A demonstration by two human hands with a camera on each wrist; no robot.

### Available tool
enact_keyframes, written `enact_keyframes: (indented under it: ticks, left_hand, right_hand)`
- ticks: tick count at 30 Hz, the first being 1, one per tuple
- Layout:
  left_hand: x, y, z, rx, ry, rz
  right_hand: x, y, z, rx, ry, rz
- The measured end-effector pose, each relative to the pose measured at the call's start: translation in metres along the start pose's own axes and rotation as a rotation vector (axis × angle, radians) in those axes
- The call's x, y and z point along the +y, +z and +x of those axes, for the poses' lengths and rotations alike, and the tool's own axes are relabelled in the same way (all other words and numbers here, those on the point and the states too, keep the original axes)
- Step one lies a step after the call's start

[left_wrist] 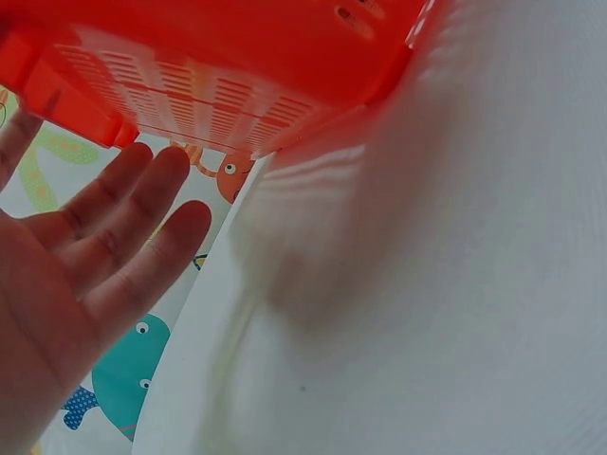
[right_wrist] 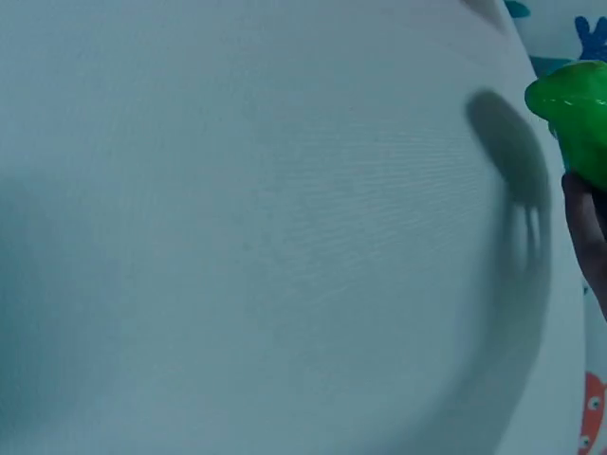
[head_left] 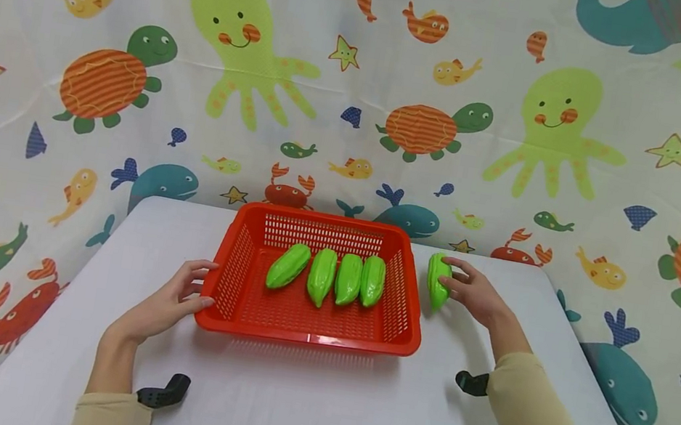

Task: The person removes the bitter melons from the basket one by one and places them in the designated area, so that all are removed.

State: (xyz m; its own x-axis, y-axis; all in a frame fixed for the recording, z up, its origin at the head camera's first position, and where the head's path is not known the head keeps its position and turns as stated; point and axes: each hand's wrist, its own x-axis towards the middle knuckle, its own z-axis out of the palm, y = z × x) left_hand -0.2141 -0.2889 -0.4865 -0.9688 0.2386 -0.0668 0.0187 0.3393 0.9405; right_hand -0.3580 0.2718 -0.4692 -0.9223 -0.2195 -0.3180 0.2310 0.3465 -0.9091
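A red plastic basket (head_left: 310, 325) stands in the middle of the white table. Inside lie several glossy green ribbed gourds (head_left: 321, 276), like toy bitter melons, side by side. My left hand (head_left: 169, 301) is at the basket's left side, its fingertips and thumb right at the rim; the left wrist view shows its fingers (left_wrist: 142, 256) fairly straight and spread. To the right of the basket, my right hand (head_left: 474, 291) pinches another green gourd (head_left: 438, 278) between thumb and fingers. That gourd (right_wrist: 579, 109) shows at the right edge of the right wrist view, partly cut off.
The white table (head_left: 297, 412) ends at its far edge just behind the basket. A sheet (head_left: 349, 155) printed with sea animals hangs behind it and down both sides. Each wrist carries a black camera mount (head_left: 163, 392). Shadows of the hands fall on the table.
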Motion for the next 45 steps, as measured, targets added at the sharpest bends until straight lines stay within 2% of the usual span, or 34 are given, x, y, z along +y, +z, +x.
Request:
enact_keyframes:
  ticks: [3, 8, 18, 26, 38, 45]
  left_hand:
    - [-0.001, 0.0, 0.0, 0.0, -0.002, -0.005]
    - [-0.002, 0.001, 0.0, 0.003, -0.001, -0.007]
    - [-0.003, 0.0, 0.001, 0.001, -0.006, -0.006]
    - [-0.002, 0.0, 0.001, -0.001, -0.009, -0.009]
    - [-0.003, 0.001, 0.001, -0.008, -0.008, -0.017]
    - [-0.002, -0.001, 0.0, -0.011, -0.001, -0.015]
  right_hand:
    - [0.012, 0.001, 0.002, 0.004, 0.025, -0.067]
    - [0.024, 0.004, 0.004, 0.006, 0.036, -0.082]
    - [0.028, 0.004, 0.008, 0.021, 0.012, -0.06]
    - [0.034, -0.001, 0.011, 0.047, 0.032, -0.099]
    - [0.028, -0.001, 0.002, 0.049, 0.02, -0.147]
    - [0.02, -0.003, -0.002, 0.086, 0.014, -0.186]
